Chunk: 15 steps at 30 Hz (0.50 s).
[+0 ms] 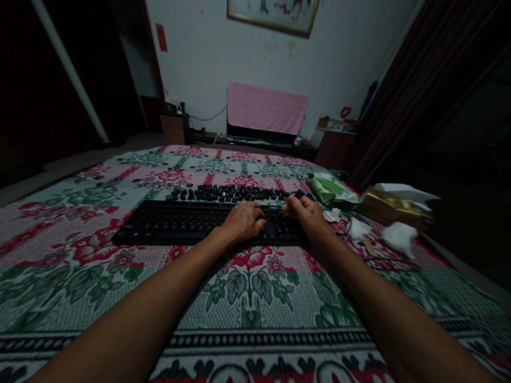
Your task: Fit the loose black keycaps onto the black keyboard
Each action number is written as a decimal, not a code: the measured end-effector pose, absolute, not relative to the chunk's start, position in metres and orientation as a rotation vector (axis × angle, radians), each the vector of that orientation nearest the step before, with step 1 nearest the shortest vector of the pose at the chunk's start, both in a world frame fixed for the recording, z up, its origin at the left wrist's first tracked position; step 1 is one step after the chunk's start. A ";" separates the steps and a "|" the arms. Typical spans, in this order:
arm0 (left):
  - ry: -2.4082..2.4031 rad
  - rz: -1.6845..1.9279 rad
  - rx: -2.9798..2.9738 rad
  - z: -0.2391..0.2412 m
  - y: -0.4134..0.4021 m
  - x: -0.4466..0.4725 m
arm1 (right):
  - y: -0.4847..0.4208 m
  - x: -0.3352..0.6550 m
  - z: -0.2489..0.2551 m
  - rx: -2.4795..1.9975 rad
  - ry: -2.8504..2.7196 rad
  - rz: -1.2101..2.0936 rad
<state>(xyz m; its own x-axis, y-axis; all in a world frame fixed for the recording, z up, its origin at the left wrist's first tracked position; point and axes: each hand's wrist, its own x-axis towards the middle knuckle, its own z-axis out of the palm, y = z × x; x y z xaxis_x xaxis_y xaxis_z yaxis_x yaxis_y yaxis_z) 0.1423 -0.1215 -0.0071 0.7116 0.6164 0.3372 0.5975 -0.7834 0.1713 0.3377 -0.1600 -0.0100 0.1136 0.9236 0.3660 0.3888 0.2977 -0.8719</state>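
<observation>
A black keyboard lies lengthwise across the flowered bedspread, its key area showing rows of small pale marks. My left hand rests palm down on the keyboard right of its middle, fingers bent and thumb held apart. Over the keyboard's right end, my right hand is closed in a pinch. A small dark piece pokes out above its fingers, too dim to name. Just behind the keyboard, many loose black keycaps are spread in a long band.
To the right lie a green-and-white packet, a gold tissue box, crumpled white tissues and a dark cord. The bedspread covers the whole surface. Beyond it, a pink towel hangs over a dark screen by the wall.
</observation>
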 end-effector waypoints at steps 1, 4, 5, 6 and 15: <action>1.016 0.594 2.853 -0.007 -0.122 0.142 | -0.161 0.336 -0.008 -1.284 -1.453 0.614; 1.033 0.637 2.824 -0.008 -0.123 0.142 | -0.163 0.326 -0.001 -1.293 -1.563 0.563; 1.040 0.655 2.818 -0.009 -0.123 0.142 | -0.164 0.323 0.001 -1.293 -1.589 0.543; 1.048 0.669 2.813 -0.009 -0.123 0.141 | -0.164 0.320 0.002 -1.294 -1.592 0.527; 1.105 0.606 2.760 -0.004 -0.123 0.141 | -0.139 0.347 -0.016 -1.359 -1.196 0.411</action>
<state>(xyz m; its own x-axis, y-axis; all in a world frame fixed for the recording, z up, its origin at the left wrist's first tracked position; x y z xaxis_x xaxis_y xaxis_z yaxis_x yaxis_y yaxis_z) 0.1411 -0.1226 -0.0038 0.6560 0.6823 0.3228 0.6392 -0.7296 0.2430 0.3474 -0.1395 -0.0156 0.4053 0.8170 0.4102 0.3917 0.2502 -0.8854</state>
